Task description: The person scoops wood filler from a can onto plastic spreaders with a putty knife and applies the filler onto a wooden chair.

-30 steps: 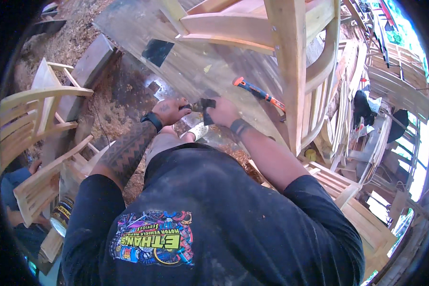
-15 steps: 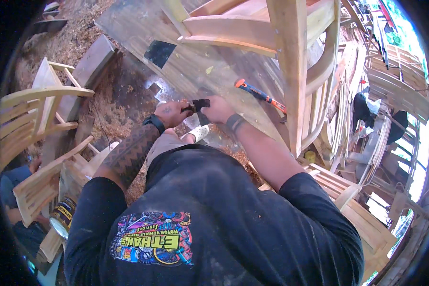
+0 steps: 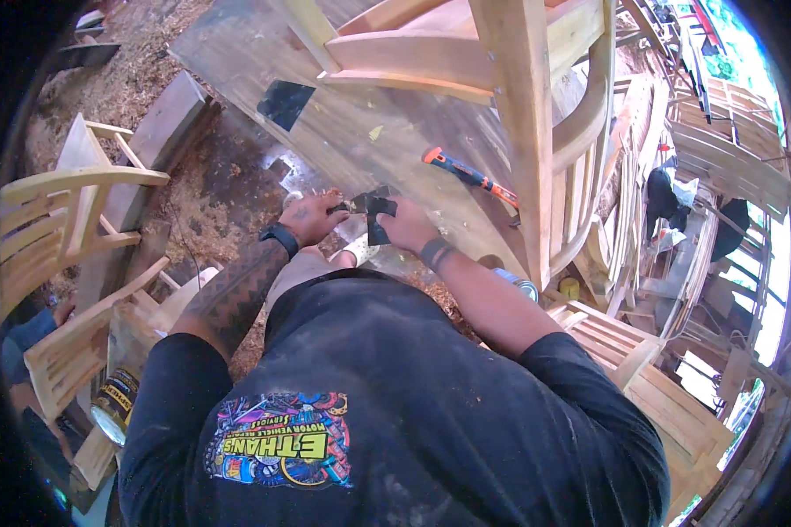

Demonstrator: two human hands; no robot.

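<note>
An orange-and-blue tool (image 3: 468, 175) lies on the counter (image 3: 404, 119), a wooden post (image 3: 526, 158) to its right. Left of the tool, the right hand (image 3: 406, 227) pinches a dark flat piece (image 3: 377, 232), the left hand (image 3: 309, 219) close by.

Black shirt (image 3: 466, 395): inverted yellow-green lettering (image 3: 288, 445) within a multicoloured print (image 3: 237, 413) near the left sleeve (image 3: 171, 386). Dark can (image 3: 114, 402): light lettering on its side.

My left hand (image 3: 312, 219) and right hand (image 3: 408, 227) are near each other, both curled in a grip. My tattooed left forearm (image 3: 244, 281) and right forearm (image 3: 488, 294) slant inward.
</note>
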